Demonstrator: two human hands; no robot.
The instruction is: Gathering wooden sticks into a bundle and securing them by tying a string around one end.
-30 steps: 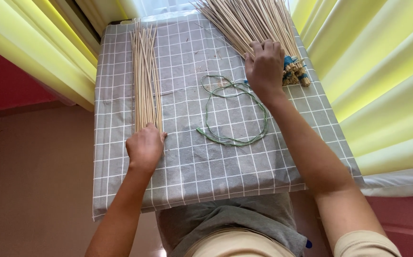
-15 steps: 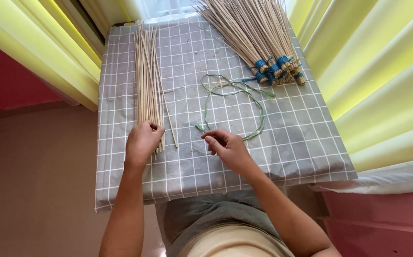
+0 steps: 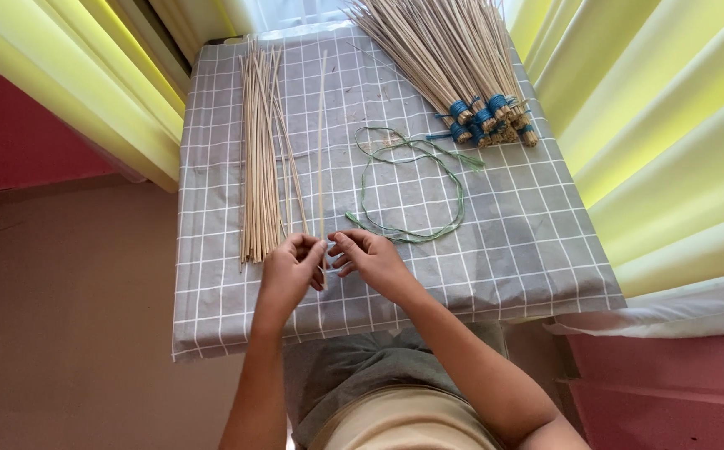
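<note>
Both hands [image 3: 333, 265] on one thin stick [image 3: 321, 150] (pinched)

Bare grey checked tablecloth [image 3: 528, 250] right of the pinch gives open passage. Loose pale thin sticks [image 3: 260, 150] crowd its left; green looped cord [image 3: 416, 179] lies just beyond, blue-tied stick bundles [image 3: 453, 67] farther beyond-right.

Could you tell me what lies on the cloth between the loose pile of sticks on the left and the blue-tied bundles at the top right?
In the head view, a single stick held by both hands, then a looped green cord, lie between the loose sticks and the tied bundles.
</note>
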